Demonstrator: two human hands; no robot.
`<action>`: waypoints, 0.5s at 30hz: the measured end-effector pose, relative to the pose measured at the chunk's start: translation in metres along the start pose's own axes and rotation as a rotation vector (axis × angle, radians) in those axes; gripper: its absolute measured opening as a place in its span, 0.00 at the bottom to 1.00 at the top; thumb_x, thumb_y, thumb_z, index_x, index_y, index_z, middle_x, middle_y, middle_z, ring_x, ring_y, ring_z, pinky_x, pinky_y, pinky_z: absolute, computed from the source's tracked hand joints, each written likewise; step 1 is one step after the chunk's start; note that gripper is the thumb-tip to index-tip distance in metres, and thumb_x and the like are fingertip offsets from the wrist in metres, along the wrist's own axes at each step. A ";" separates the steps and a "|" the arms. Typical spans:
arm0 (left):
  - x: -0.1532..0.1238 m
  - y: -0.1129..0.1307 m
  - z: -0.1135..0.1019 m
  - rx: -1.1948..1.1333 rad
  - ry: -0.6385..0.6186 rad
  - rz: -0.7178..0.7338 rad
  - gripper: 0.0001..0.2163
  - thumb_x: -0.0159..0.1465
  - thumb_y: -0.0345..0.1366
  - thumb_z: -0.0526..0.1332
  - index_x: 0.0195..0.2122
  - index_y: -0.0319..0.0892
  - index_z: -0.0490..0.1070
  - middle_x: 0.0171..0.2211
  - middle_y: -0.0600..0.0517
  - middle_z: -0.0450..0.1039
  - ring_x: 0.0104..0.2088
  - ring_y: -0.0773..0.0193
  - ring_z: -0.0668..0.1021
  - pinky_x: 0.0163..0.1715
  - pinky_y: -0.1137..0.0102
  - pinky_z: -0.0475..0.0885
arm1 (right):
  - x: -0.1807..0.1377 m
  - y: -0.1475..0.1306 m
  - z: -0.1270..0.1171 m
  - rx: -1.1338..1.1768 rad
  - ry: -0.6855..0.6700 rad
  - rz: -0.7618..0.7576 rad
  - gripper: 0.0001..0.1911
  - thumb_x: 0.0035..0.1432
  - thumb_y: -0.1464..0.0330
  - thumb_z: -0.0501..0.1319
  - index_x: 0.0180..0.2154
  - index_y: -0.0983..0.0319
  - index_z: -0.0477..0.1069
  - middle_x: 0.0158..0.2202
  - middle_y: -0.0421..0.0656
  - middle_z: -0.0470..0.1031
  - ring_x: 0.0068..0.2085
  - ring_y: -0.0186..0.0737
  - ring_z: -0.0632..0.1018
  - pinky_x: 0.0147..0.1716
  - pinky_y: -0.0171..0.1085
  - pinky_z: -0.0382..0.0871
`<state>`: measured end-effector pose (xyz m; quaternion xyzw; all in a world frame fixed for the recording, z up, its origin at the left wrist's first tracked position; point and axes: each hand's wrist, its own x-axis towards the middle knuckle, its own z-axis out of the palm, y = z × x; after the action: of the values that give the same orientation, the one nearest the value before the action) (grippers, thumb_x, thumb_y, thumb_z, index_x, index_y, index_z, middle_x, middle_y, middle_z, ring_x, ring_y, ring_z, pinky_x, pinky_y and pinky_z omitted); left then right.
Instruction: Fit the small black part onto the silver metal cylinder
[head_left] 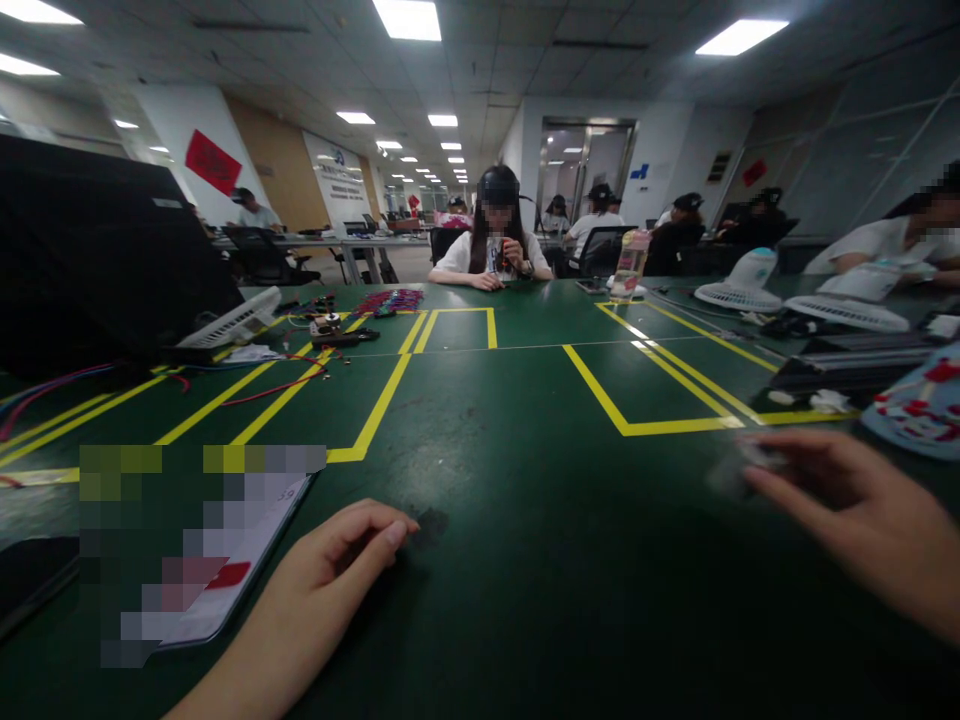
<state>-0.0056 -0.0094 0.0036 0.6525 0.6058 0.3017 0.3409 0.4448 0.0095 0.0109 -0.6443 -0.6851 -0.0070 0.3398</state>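
Note:
My left hand [337, 565] is low over the green tabletop [480, 480], thumb and fingers drawn together. Whatever lies between its fingertips, if anything, is too small to make out. A dark smudge [431, 525] marks the table just past those fingertips. On the right, my right hand [862, 510] pinches a small greyish, partly see-through object [739, 468]. Motion blur hides its kind. Left of my left hand lies a phone [262, 540] with a lit screen, partly covered by pixelation.
Yellow tape [675, 428] marks boxes on the table. Wires and small electronic parts [326, 325] lie left, beside a black monitor [97, 260]. White fans [742, 283] and a drink bottle [630, 265] stand right. Across the table a person [491, 235] sits holding something orange.

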 end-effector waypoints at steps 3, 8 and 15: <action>-0.001 0.001 -0.001 0.009 0.005 -0.009 0.10 0.66 0.46 0.57 0.37 0.49 0.75 0.35 0.55 0.76 0.37 0.57 0.77 0.40 0.67 0.69 | -0.010 -0.069 0.039 0.177 -0.254 -0.221 0.19 0.57 0.60 0.60 0.50 0.56 0.64 0.48 0.43 0.71 0.46 0.35 0.75 0.45 0.33 0.73; -0.001 -0.005 -0.004 0.025 0.004 0.000 0.10 0.66 0.45 0.56 0.37 0.49 0.74 0.34 0.55 0.75 0.37 0.58 0.77 0.40 0.68 0.69 | -0.010 -0.140 0.079 0.409 -0.470 -0.363 0.15 0.59 0.65 0.56 0.49 0.57 0.62 0.46 0.41 0.70 0.44 0.30 0.73 0.46 0.33 0.71; 0.008 0.019 0.014 0.082 -0.030 0.100 0.08 0.67 0.41 0.57 0.42 0.49 0.73 0.40 0.54 0.76 0.41 0.57 0.76 0.42 0.65 0.69 | -0.011 -0.138 0.093 0.496 -0.486 -0.291 0.27 0.54 0.66 0.62 0.54 0.56 0.55 0.48 0.40 0.68 0.47 0.30 0.72 0.49 0.34 0.68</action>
<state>0.0179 -0.0031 0.0107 0.6997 0.5792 0.2834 0.3077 0.2787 0.0182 -0.0068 -0.4214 -0.8109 0.2639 0.3085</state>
